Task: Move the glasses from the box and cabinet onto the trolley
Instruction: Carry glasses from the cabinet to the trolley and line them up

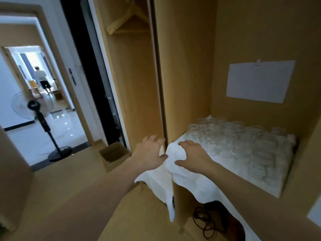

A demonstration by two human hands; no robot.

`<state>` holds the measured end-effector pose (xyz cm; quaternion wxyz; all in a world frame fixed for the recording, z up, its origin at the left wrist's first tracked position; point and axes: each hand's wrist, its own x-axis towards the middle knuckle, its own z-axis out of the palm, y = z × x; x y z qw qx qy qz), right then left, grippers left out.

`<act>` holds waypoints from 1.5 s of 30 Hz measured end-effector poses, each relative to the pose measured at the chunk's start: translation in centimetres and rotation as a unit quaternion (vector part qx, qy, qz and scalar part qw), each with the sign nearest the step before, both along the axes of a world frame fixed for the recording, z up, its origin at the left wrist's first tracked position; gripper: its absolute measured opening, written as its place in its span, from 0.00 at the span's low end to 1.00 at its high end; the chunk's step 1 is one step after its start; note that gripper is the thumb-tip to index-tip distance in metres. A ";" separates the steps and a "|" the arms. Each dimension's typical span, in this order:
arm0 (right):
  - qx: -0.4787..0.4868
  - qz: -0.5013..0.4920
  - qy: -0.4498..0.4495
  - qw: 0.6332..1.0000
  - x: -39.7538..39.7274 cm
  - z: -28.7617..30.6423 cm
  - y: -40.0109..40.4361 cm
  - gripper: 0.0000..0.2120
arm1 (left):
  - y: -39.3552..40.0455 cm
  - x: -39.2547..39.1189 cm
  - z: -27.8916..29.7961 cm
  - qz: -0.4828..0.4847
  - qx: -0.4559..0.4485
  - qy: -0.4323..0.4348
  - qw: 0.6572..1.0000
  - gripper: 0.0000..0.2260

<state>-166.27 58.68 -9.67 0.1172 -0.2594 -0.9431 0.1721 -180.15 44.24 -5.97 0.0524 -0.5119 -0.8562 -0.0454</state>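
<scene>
Looks like a lived-in home or rented flat. Built-in wooden wardrobe [139,80] with wooden hangers [128,20] on a rail. Beside it, an open cabinet [191,66] shelf spread with a white cloth [196,185] and crowded with clear glasses [243,141]. Through the doorway [57,70], glossy tiled floor [52,129], a black pedestal fan [34,108], and more rooms beyond with a person [42,79] standing far off. Open cardboard box [112,153] on the floor.

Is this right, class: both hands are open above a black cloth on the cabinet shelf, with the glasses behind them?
Not quite. The head view shows the cloth is white, not black. The rest holds: left hand and right hand are open, the glasses behind them on the cabinet shelf.
</scene>
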 end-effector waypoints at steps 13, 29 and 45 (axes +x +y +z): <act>0.030 -0.163 -0.024 0.986 -3.0 2.4 5.8 0.38 | 10.9 -6.4 1.4 -0.181 0.040 -0.019 0.982 0.27; 0.025 -0.265 -0.027 0.963 -2.9 1.1 12.2 0.37 | 21.6 -9.3 -0.8 -0.292 0.045 -0.072 0.953 0.31; -0.037 -0.315 0.027 0.948 -1.2 2.4 30.8 0.32 | 41.2 -8.2 1.5 -0.291 -0.003 -0.091 0.952 0.29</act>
